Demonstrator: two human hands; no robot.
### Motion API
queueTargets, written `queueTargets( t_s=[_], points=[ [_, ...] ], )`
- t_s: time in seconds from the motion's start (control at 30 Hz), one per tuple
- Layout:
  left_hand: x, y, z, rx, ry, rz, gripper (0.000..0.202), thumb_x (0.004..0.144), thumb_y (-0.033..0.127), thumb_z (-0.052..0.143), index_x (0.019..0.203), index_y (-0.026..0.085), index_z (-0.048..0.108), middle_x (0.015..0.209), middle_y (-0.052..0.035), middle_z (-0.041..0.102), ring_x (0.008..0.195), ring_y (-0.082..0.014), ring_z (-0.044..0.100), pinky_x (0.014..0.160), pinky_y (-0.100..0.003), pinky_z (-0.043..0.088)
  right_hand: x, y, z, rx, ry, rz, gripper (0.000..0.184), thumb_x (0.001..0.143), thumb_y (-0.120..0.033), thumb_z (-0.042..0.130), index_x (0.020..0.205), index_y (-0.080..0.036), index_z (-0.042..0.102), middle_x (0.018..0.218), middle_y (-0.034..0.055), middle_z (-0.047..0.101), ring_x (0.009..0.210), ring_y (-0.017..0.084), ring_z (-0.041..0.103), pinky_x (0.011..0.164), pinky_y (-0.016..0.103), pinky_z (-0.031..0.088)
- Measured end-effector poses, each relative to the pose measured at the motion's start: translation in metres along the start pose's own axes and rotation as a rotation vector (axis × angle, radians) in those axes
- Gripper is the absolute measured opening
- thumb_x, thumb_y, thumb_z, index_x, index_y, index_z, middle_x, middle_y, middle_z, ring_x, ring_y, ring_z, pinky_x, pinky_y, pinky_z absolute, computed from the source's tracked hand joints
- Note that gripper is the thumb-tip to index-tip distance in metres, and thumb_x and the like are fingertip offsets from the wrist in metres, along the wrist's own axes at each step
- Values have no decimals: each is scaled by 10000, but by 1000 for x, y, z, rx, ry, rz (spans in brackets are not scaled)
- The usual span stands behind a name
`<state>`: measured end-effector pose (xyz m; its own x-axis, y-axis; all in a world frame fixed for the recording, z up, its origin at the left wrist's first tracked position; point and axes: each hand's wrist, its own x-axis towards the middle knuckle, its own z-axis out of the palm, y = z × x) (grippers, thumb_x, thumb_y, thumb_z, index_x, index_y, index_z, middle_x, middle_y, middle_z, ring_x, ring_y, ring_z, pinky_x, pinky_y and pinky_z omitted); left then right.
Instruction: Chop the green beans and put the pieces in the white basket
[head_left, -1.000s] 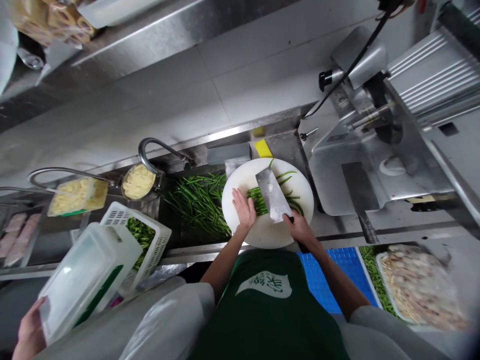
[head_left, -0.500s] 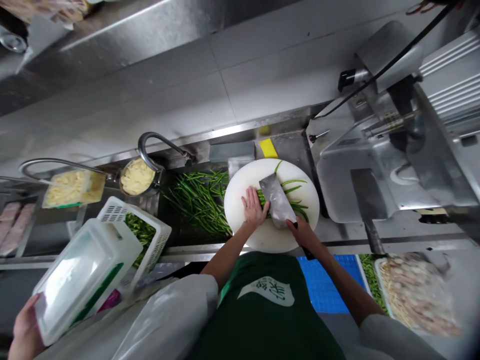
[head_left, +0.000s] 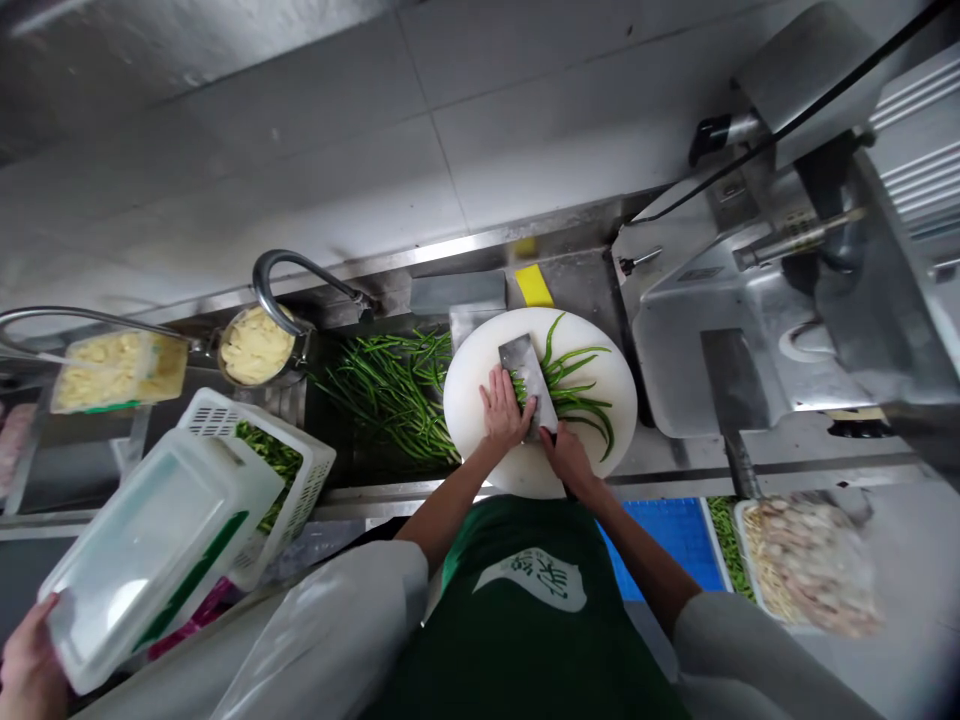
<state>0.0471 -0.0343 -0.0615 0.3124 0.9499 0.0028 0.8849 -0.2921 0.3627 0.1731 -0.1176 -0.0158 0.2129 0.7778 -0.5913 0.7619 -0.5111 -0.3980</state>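
On the round white cutting board (head_left: 480, 372) lie long green chili peppers (head_left: 574, 378), fanned out toward the right. My right hand (head_left: 568, 458) grips the dark handle of a cleaver (head_left: 529, 382), whose broad blade leans over the peppers and hides part of them. Against the blade's left side, my left hand (head_left: 506, 412) rests with its fingers stretched out. Small green pieces show between its fingertips and the blade. Left of the board, a heap of the same peppers (head_left: 386, 395) fills the sink.
Another person's hand (head_left: 34, 655) holds a translucent plastic tub (head_left: 150, 560) over a white basket (head_left: 319, 470) of cut greens. A faucet (head_left: 274, 262) arches over a bowl of pale slices (head_left: 256, 345). A metal slicing machine (head_left: 667, 390) stands to the right; a yellow sponge (head_left: 533, 286) lies behind the board.
The cleaver has moved left, closer to my left hand, and my right hand has come with it. More of the peppers right of the blade now shows. The camera view has shifted slightly.
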Motion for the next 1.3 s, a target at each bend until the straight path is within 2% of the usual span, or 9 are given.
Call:
queueTargets(
  t_s=[0.13,0.27,0.37,0.47,0.6,0.67,0.83,1.0,1.3],
  points=[
    [-5,-2,-1,-2,-8,33,826,1040,453,450,1660,119,19,1689,-225,174,1594,-305,124,1260,-647,155,-6,-14,5,7,50,24,391,1084,-418,384,1188,-90,569,1053,188,738,978,251,719,765,283,435],
    [-20,-8,-6,39,-16,94,734,1064,425,376,1657,107,81,1680,-211,231,1591,-292,160,1262,-642,150,-7,-16,-9,30,57,-21,346,1078,-382,416,1175,-100,591,1067,179,742,982,244,715,759,270,426],
    [-31,-11,-12,46,-17,77,684,1077,402,311,1656,96,113,1679,-200,245,1591,-283,174,1268,-626,146,-6,2,-31,33,94,-56,329,1060,-396,450,1107,-120,623,999,176,749,946,254,716,738,270,424],
    [-33,-6,-16,37,25,-9,680,1078,379,260,1657,70,85,1695,-198,184,1599,-279,132,1272,-605,158,-3,34,-52,116,172,-60,360,1045,-446,449,1056,-133,626,921,159,744,813,234,711,674,264,428],
    [-21,14,-10,84,19,-13,734,1065,461,296,1653,55,131,1709,-189,117,1605,-296,64,1285,-578,90,3,68,-59,276,66,-66,432,1025,-528,415,1039,-152,629,711,52,694,497,171,601,551,261,411],
    [-12,22,-5,110,-14,-7,784,1048,526,331,1648,50,164,1709,-197,109,1604,-321,64,1280,-592,77,4,75,-56,261,67,-73,418,1020,-513,432,1036,-150,639,734,57,703,554,183,638,590,263,430],
    [-1,22,0,142,-65,10,830,1036,568,343,1643,32,163,1702,-209,140,1599,-334,105,1276,-596,77,0,71,-49,81,105,-44,326,1014,-426,516,1046,-133,655,998,164,746,965,252,710,767,268,443],
    [0,20,-1,137,-76,14,844,1032,572,351,1645,30,148,1699,-213,162,1596,-333,132,1279,-583,82,-1,56,-43,98,44,-26,361,1048,-426,469,1090,-110,640,1027,172,741,904,231,715,724,265,447],
    [0,21,4,109,-78,9,832,1036,548,357,1653,48,108,1693,-222,187,1593,-341,144,1271,-609,102,0,43,-37,59,31,-35,378,1057,-409,469,1154,-74,615,1041,200,744,997,261,717,807,283,458]
  ],
)
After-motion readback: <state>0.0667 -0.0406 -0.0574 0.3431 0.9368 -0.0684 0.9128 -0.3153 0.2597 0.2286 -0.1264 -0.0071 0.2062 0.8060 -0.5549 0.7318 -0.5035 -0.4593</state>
